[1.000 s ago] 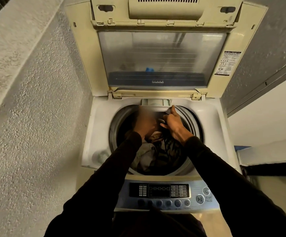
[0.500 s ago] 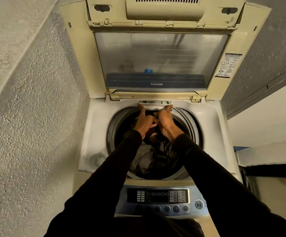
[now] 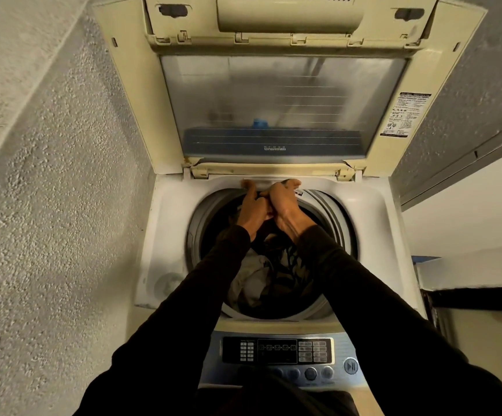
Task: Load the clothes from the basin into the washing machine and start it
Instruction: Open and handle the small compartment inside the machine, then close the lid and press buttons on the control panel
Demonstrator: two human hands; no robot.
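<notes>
Head view: your left hand [image 3: 251,213] and right hand [image 3: 286,207] reach together to the back rim of the washer [image 3: 370,223], fingertips on a small white drawer [image 3: 263,183] there; you cannot tell whether they pinch it or only press. Clothes [image 3: 261,283] lie in the drum below your dark sleeves. Lid [image 3: 273,94] stands open; panel [image 3: 276,351] sits nearest you.

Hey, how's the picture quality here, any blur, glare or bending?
Head view: warm, dim light; wide-angle lens bows the lid and wall edges; hazy reflections on the lid window; fingertips at the drum's far rim slightly blurred; clothes in deep shadow.
</notes>
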